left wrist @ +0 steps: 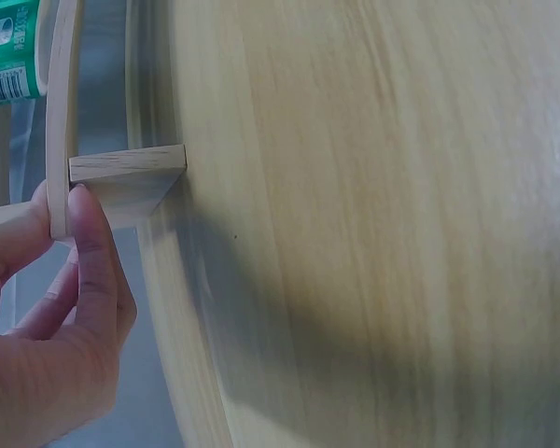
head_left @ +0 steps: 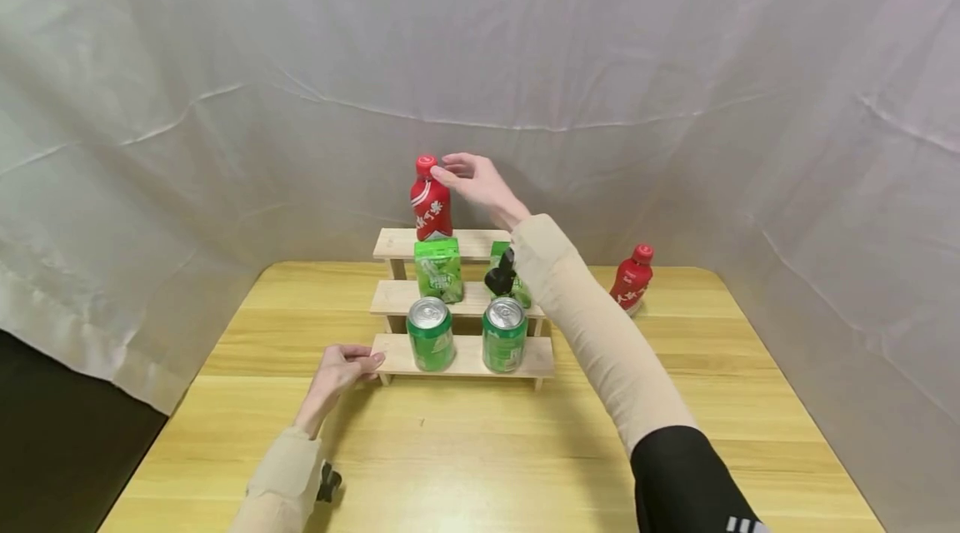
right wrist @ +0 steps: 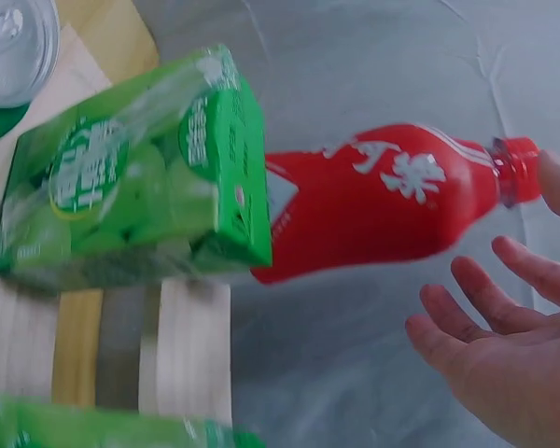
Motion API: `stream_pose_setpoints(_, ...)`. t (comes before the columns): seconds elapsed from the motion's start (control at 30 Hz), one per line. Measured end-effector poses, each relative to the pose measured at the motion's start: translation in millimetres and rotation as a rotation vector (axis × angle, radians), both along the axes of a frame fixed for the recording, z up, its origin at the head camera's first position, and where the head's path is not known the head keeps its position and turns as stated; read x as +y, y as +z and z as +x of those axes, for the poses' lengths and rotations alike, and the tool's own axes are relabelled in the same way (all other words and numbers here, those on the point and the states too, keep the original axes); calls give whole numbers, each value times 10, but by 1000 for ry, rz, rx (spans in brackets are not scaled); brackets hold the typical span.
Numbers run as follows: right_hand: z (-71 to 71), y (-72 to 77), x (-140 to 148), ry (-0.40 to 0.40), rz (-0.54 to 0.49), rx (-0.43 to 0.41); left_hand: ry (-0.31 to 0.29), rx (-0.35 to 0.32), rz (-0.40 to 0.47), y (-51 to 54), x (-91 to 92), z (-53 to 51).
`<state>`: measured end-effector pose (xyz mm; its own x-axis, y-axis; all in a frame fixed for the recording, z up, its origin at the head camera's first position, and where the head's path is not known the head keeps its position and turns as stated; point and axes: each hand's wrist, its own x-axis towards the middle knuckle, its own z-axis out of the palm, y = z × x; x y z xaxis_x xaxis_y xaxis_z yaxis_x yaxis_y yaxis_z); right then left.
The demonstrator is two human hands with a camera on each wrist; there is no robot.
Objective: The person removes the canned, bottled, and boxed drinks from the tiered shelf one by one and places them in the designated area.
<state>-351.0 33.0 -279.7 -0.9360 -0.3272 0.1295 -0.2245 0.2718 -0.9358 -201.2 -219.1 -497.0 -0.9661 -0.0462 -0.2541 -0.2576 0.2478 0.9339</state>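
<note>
A small three-step wooden shelf [head_left: 467, 362] stands on the table. My left hand [head_left: 341, 375] pinches the left end of its lowest board [left wrist: 62, 121] between thumb and fingers. On the top step a red bottle [head_left: 431, 204] stands upright toward the left. My right hand [head_left: 480, 183] is just right of its neck, the thumb at the red cap [right wrist: 518, 171] and the other fingers spread apart from the bottle. Whether the thumb touches the cap I cannot tell. Two green drink cartons [head_left: 439, 271] are on the middle step, the right one partly covered by the black wrist mount.
Two green cans [head_left: 431, 337] stand on the lowest step, close to the left hand. A second red bottle [head_left: 632, 277] is on the table right of the shelf, beside the right forearm. Grey curtain [head_left: 600, 83] hangs behind and along both sides.
</note>
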Motion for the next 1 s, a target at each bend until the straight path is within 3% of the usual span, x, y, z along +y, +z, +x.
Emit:
stream_pose_setpoints(0.3, -18, -62, -231, 45, 8, -42, 12, -8, 19, 6, -5, -2)
stream_pose_setpoints(0.47, 6, -87, -272, 13, 34, -39, 4, -9, 21, 17, 10, 4)
stream_pose_setpoints(0.8, 65, -123, -223, -35, -15, 12, -5, -12, 23, 18, 50, -6)
stream_pose_setpoints(1.0, 74, -28, -108, -63, -45, 24, 0, -23, 0, 21, 38, 0)
